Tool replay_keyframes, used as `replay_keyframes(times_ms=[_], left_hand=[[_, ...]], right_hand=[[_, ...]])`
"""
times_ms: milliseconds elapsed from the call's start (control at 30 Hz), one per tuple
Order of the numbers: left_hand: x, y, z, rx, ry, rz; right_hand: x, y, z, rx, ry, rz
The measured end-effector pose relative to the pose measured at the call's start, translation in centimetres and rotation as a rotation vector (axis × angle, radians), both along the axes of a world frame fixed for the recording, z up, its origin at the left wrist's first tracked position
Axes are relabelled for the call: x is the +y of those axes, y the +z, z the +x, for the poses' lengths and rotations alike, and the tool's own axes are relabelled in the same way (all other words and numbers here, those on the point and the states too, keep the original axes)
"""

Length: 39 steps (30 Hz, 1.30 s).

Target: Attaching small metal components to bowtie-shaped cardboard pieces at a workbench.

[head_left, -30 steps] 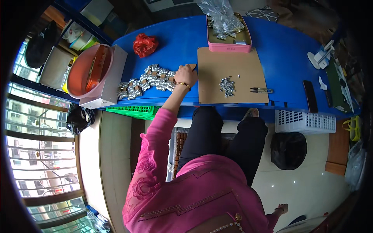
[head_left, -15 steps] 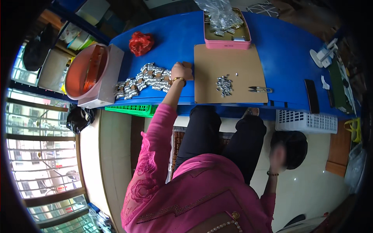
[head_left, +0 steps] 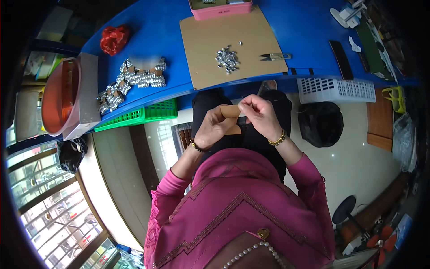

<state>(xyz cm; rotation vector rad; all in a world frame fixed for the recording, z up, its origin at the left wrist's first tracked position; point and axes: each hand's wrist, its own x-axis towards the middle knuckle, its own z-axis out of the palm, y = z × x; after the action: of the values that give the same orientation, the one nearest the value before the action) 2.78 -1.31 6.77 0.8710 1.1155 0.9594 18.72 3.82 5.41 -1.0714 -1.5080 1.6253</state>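
Above my lap, my left hand (head_left: 211, 130) is closed around a small brown cardboard piece (head_left: 230, 110). My right hand (head_left: 262, 119) meets it at the card's right edge, thumb and forefinger pinched together. What sits between those fingertips is too small to make out. Beyond my hands, a large brown cardboard sheet (head_left: 197, 49) lies on the blue table, bearing a pile of small shiny silver pieces (head_left: 227, 59) and one loose piece. Thread snips (head_left: 275, 57) rest at the sheet's right side. Silver pieces wrapped on cards (head_left: 118, 89) are heaped at the table's left.
A pink tray (head_left: 221, 11) stands at the far edge, a red plastic bag (head_left: 114, 39) at the far left. A phone (head_left: 341, 59) lies on the right. Under the table are a green basket (head_left: 154, 112), a white basket (head_left: 336, 91) and a black-lined bin (head_left: 320, 123).
My left hand has come back from the heap of wrapped cards to my lap, bringing a cardboard piece. My right hand has swung in from beside the bin to meet it. The view has shifted.
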Motion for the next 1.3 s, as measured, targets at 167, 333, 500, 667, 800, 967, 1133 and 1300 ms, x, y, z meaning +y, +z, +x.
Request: replay_keyframes(times_ms=[167,333,500,667,800,967,1133,1300], left_hand=[[-0.6,-1.2,1.4,-0.216,0.067,-0.011],[-1.1,-1.3,1.4,-0.172,0.152,0.022],[-1.4,-1.7,1.4,-0.114,0.159,0.062],[-1.5,-1.3,1.6,-0.043,0.175,0.101],[-1.5,-1.0,1.8,0.009,0.182,0.104],[-1.4,-1.3,1.9,0.032,0.171,0.107],[-1.4,-1.6,2.0,0.041,0.198,0.123],[-1.5,-1.5,2.1,0.083,0.207,0.103]], right_hand=[[-1.4,0.0,0.1,-0.004,-0.028,0.051],[-2.5,0.9,0.6,-0.111,-0.089,0.166],[-2.9,1.6,0.6,-0.286,0.003,0.411],[-3.1,2.1,0.3,-0.28,-0.023,0.5],[-3.2,1.9,0.5,-0.299,-0.022,0.504],[-3.1,1.7,0.7,-0.286,-0.027,0.496],[-3.1,1.6,0.8,-0.288,-0.03,0.503],[-3.1,1.5,0.9,-0.302,-0.024,0.496]])
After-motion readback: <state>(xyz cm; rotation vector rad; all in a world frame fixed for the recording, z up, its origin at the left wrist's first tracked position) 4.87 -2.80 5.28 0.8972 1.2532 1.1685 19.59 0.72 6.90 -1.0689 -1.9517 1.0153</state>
